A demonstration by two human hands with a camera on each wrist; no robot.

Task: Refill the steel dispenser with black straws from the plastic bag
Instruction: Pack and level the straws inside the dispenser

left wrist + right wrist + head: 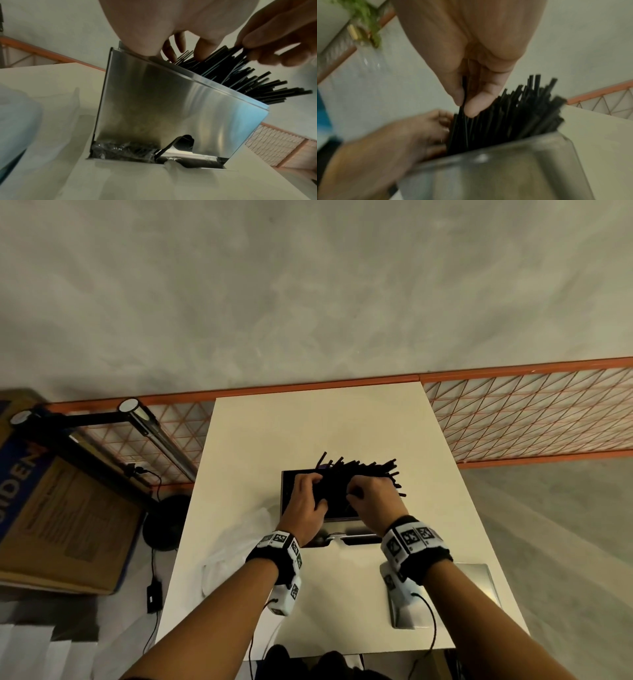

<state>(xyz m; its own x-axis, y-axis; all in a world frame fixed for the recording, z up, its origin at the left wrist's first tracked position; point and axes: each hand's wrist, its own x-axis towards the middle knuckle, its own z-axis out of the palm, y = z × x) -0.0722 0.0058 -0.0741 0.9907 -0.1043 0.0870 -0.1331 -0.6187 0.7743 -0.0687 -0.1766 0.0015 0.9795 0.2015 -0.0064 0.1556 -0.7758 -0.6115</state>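
Right now my right hand (467,86) pinches a single black straw between thumb and forefinger, directly above the steel dispenser (164,108), while my left hand (303,498) pushes its fingers into the black straws (240,79) beside it, gripping nothing I can make out. The bundle sits crooked, fanning out past the rim on the far side of my right hand. I judge the risk is spillage: pressing down unevenly could flip loose ends onto the table (342,426). The plastic bag (42,121) lies below my left wrist.
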